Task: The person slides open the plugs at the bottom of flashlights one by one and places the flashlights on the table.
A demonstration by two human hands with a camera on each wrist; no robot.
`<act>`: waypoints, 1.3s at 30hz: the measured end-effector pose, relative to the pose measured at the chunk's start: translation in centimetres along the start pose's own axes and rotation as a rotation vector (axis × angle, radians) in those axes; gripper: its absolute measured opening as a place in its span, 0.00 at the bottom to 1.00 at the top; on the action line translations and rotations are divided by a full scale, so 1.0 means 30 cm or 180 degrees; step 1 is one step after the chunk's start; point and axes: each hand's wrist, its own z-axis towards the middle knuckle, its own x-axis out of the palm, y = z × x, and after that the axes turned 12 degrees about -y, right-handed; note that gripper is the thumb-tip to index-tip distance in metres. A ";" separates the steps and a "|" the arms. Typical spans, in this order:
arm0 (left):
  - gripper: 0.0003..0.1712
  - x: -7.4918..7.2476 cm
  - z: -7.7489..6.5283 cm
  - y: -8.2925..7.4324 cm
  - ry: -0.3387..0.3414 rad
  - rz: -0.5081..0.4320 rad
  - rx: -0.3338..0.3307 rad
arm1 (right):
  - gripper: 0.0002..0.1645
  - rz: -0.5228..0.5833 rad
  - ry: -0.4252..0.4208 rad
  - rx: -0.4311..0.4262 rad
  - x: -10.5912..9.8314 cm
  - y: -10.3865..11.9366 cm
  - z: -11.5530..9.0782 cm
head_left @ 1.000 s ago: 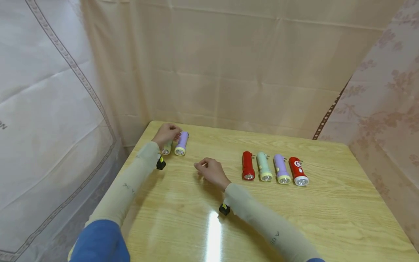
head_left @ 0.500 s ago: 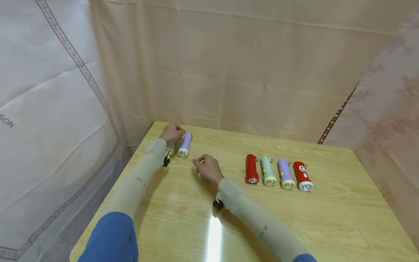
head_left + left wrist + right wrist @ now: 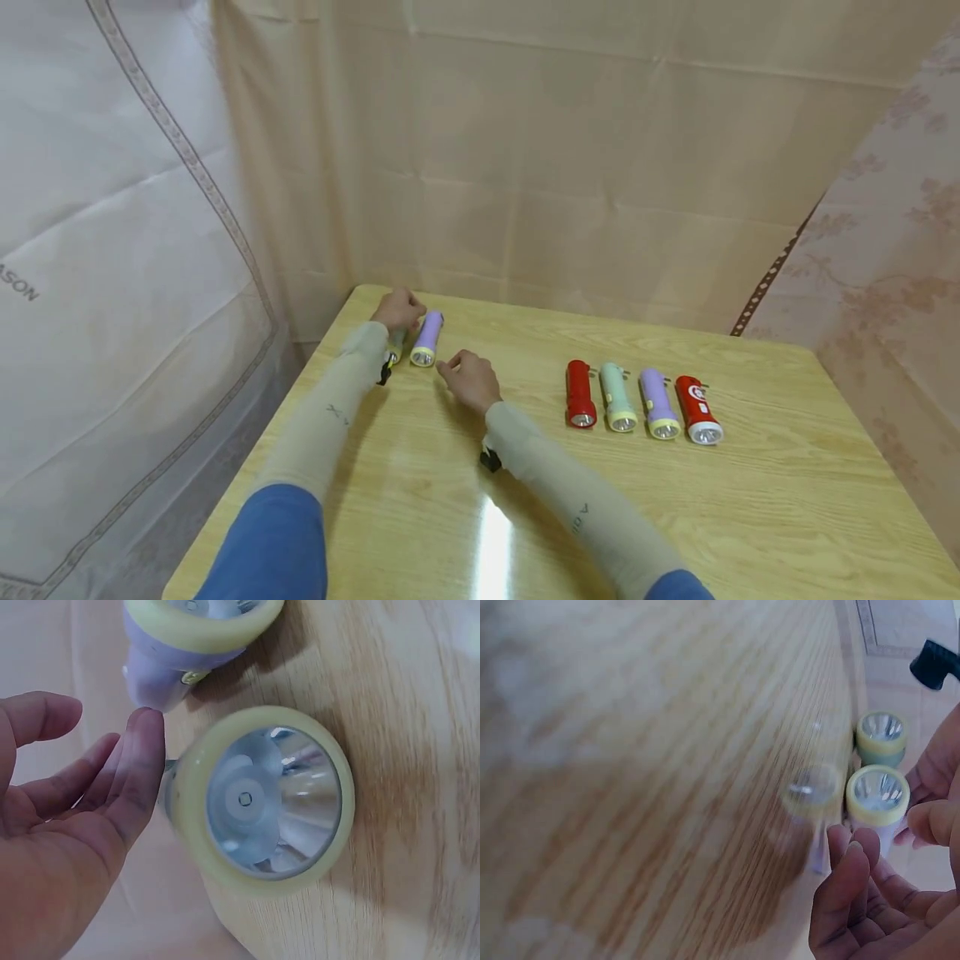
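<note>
Upper left: your right hand (image 3: pixel 470 380), loosely curled, has edged nearer the purple torch (image 3: pixel 427 338). Left hand (image 3: pixel 400 309), thumb and fingers apart, partly hides the green torch (image 3: pixel 397 340). Neither looks gripped; likely still positioning.

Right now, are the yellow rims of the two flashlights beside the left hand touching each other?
Apart: the left wrist view shows tabletop between the purple flashlight's rim and the green flashlight's rim.

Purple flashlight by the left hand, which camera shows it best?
The head view: the purple flashlight shows end to end. The left wrist view crops its lens at the top; the right wrist view shows its lens, but right-hand fingers hide part of its body.
</note>
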 end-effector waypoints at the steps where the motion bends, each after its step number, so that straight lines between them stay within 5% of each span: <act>1: 0.15 0.002 0.000 0.000 0.0009 0.0015 0.0019 | 0.20 0.0010 -0.0008 0.0046 -0.001 -0.001 0.004; 15: 0.11 0.048 0.015 0.001 -0.0109 0.0270 0.0143 | 0.24 0.0049 -0.0123 0.0378 0.047 -0.003 0.045; 39: 0.21 0.082 0.008 -0.029 -0.0086 0.0879 0.0605 | 0.33 -0.0177 -0.0109 0.0333 0.070 0.021 0.062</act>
